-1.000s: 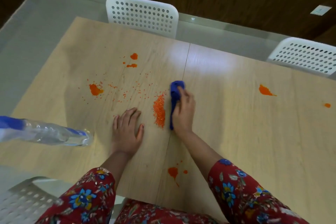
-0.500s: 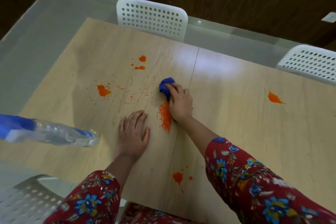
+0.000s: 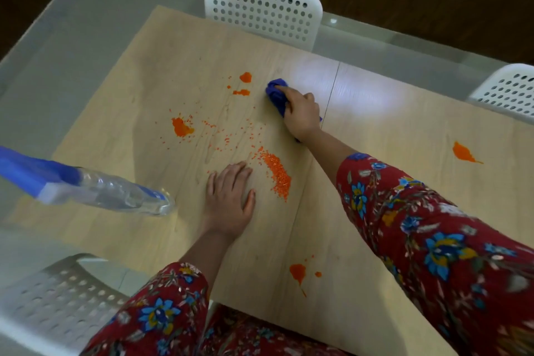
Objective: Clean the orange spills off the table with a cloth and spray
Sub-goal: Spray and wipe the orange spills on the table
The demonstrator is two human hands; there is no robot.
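Several orange spills [image 3: 182, 128] dot the table [image 3: 404, 225], the largest a heap of orange granules [image 3: 277, 173] near its middle. Beyond the heap, the right hand [image 3: 302, 114] curls round a bunched blue cloth [image 3: 276, 92] and presses it to the wood. Just left of the heap, the left hand [image 3: 228, 199] lies flat, fingers spread. Farther left of the heap is a clear spray bottle [image 3: 115, 192] with a blue head.

Left hand [image 3: 228, 199] palm down, fingers straight, slightly spread. Right arm [image 3: 375, 196] extended forward. Right hand [image 3: 302, 115] knuckles up, fingers curled round blue cloth [image 3: 276, 92].
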